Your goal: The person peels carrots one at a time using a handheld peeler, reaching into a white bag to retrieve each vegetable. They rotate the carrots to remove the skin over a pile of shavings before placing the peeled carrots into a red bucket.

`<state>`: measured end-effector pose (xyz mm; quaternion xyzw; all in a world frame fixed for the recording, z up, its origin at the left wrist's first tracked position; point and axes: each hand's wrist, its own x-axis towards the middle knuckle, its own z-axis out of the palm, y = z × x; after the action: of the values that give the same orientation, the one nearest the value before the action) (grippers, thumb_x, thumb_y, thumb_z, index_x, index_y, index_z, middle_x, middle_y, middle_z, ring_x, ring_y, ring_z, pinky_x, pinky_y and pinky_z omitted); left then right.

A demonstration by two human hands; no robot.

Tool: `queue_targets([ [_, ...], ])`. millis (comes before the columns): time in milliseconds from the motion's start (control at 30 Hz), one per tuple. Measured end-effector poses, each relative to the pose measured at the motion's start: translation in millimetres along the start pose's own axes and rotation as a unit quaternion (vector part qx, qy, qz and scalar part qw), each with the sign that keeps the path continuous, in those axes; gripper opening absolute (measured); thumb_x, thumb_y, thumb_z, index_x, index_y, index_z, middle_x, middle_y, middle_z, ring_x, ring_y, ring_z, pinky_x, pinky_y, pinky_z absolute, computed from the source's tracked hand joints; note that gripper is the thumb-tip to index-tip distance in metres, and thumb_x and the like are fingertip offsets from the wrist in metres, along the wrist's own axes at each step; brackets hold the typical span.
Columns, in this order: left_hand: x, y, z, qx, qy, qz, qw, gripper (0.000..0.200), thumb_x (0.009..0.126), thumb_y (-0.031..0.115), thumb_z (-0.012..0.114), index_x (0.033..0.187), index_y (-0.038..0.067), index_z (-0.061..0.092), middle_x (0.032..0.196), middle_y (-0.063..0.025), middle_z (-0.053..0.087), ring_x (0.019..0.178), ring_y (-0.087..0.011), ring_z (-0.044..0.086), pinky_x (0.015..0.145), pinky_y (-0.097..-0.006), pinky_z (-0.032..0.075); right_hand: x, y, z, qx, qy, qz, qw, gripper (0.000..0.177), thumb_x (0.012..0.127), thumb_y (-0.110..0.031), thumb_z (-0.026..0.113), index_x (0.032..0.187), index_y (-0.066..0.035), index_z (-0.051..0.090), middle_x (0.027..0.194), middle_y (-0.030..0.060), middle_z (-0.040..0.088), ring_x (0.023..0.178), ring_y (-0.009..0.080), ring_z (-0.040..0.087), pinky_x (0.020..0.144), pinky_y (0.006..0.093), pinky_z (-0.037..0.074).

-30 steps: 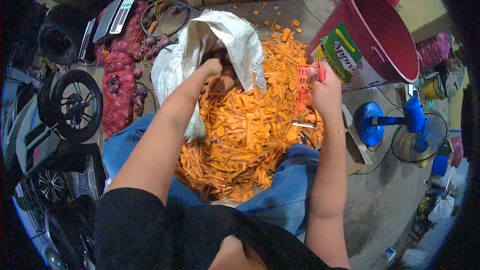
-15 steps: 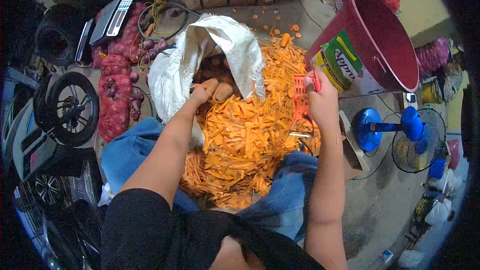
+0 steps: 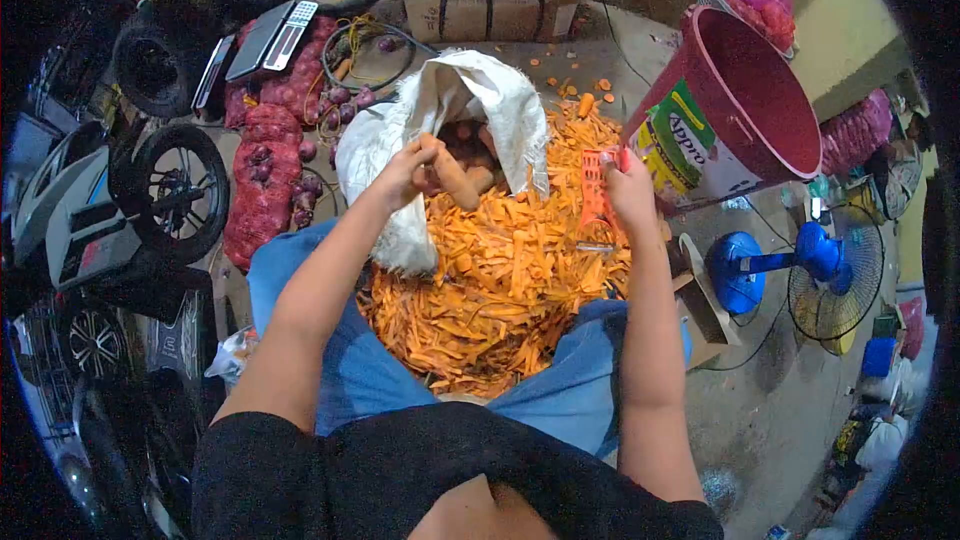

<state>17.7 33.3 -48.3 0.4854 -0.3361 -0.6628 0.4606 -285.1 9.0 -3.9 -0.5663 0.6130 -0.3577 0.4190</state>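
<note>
Holding a long carrot (image 3: 457, 180) in the pinching grip of the left hand (image 3: 405, 175), at the open mouth of a white sack (image 3: 495, 90), and apparently a red peeler (image 3: 597, 190) in the closed right hand (image 3: 632, 190), near a maroon bucket (image 3: 735, 90), with orange peelings (image 3: 500, 280) heaped below.

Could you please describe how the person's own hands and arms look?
The left hand and right hand are bare, without gloves, and no watch or bracelet shows. The short sleeves of a black top leave the forearms uncovered.
</note>
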Motion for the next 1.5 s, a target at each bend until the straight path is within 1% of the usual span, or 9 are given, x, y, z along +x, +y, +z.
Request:
queue_targets([
  [33,-16.3,7.9,14.1,-0.113,-0.006,-0.028,0.993,0.027,0.078,0.030,0.047,0.094,0.008,0.047,0.086,-0.0046,0.051,0.073,-0.0180,0.052,0.066,-0.0266,0.043,-4.7,-3.3,4.2,-0.001,0.001,-0.004,1.000,0.017,0.077,-0.019,0.047,0.080,-0.002,0.050,0.059,0.0046,0.050,0.055,0.0124,0.047,0.051,0.0268,0.037],
  [133,-46.3,7.3,43.7,-0.149,0.009,-0.063,0.987,0.033,0.081,0.037,0.037,0.098,0.009,0.044,0.078,-0.0041,0.050,0.068,-0.0183,0.051,0.060,-0.0301,0.044,-20.2,-9.1,32.1,0.179,0.017,-0.029,0.983,0.018,0.078,-0.020,0.048,0.073,-0.004,0.050,0.060,-0.0039,0.044,0.055,0.0057,0.038,0.050,0.0215,0.033],
  [333,-87.4,-36.7,17.2,-0.296,-0.125,-0.210,0.923,0.042,0.083,0.040,0.023,0.097,0.005,0.041,0.068,-0.0044,0.046,0.055,-0.0166,0.047,0.046,-0.0319,0.044,-43.8,-2.6,65.6,0.197,-0.021,0.016,0.980,0.020,0.077,-0.021,0.049,0.066,-0.004,0.051,0.059,-0.0037,0.045,0.053,0.0065,0.038,0.049,0.0228,0.032],
  [433,-113.8,-53.9,-1.2,-0.258,0.010,-0.197,0.946,0.034,0.083,0.033,0.027,0.096,0.006,0.041,0.069,-0.0055,0.047,0.054,-0.0178,0.047,0.046,-0.0325,0.044,-63.4,4.8,69.5,0.217,-0.022,0.002,0.976,0.022,0.077,-0.020,0.049,0.062,-0.004,0.051,0.057,-0.0034,0.044,0.051,0.0071,0.038,0.047,0.0230,0.032],
  [500,-128.8,-51.7,-5.5,-0.293,-0.004,-0.197,0.936,0.030,0.081,0.029,0.032,0.093,0.004,0.042,0.071,-0.0070,0.049,0.055,-0.0191,0.049,0.047,-0.0336,0.045,-75.8,4.9,63.9,0.236,-0.067,0.055,0.968,0.016,0.079,-0.018,0.049,0.078,-0.003,0.052,0.069,-0.0024,0.050,0.061,0.0056,0.045,0.054,0.0197,0.036],
  [567,-135.9,-46.0,-1.3,-0.300,0.126,-0.170,0.930,0.025,0.079,0.027,0.030,0.084,0.004,0.041,0.068,-0.0084,0.049,0.053,-0.0204,0.049,0.042,-0.0348,0.044,-89.8,5.2,66.4,0.279,-0.056,0.063,0.956,0.016,0.079,-0.018,0.049,0.079,-0.002,0.052,0.072,-0.0007,0.052,0.062,0.0073,0.047,0.056,0.0208,0.038],
  [900,-160.8,-56.9,0.9,-0.276,0.038,-0.107,0.954,0.031,0.082,0.027,0.026,0.092,0.000,0.038,0.068,-0.0118,0.052,0.053,-0.0208,0.052,0.047,-0.0294,0.046,-160.1,-7.7,75.5,0.517,-0.036,0.074,0.852,0.017,0.079,-0.020,0.047,0.082,-0.004,0.052,0.074,0.0044,0.055,0.060,0.0138,0.053,0.050,0.0271,0.045],
  [1133,-183.2,-66.9,5.7,-0.266,0.015,-0.100,0.959,0.032,0.083,0.029,0.025,0.093,0.000,0.037,0.069,-0.0114,0.050,0.053,-0.0191,0.050,0.042,-0.0292,0.044,-158.0,24.7,103.6,0.408,-0.013,0.106,0.907,0.021,0.078,-0.024,0.049,0.084,-0.005,0.052,0.073,0.0023,0.054,0.062,0.0125,0.052,0.054,0.0251,0.044],
  [1500,-207.0,-76.3,2.0,-0.227,0.002,-0.135,0.964,0.031,0.082,0.030,0.028,0.088,0.003,0.042,0.066,-0.0065,0.048,0.049,-0.0139,0.050,0.036,-0.0250,0.043,-153.9,37.8,98.5,0.434,-0.009,0.109,0.894,0.023,0.077,-0.023,0.051,0.080,0.000,0.051,0.073,0.0078,0.056,0.059,0.0174,0.055,0.051,0.0299,0.045],
])
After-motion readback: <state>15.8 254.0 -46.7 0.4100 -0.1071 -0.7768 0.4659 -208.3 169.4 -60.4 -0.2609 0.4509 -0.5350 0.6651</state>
